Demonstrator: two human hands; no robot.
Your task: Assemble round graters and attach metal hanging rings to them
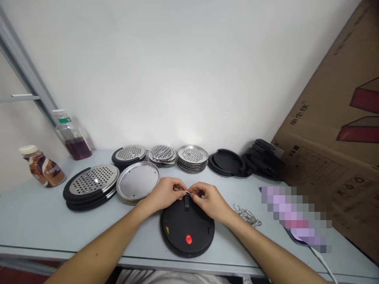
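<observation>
A round black disc (188,225) lies near the table's front edge, with a red-orange round sticker and a small coloured mark on its face. At its far rim, by a raised black tab (186,203), both hands meet in a pinch. My left hand (169,192) and my right hand (209,198) are closed on a thin, shiny metal wire piece (187,193); its full shape is hidden by the fingers. Close to my right forearm is a small heap of bent wire rings (248,216).
Perforated metal plates in black rims (91,183) are stacked at left, beside plain metal plates (138,180). Farther back are grater plates (162,154), round perforated plates (193,157) and black rims (227,162). Bottles (44,167) stand left; a carton (328,157) and pixelated device (296,221) are right.
</observation>
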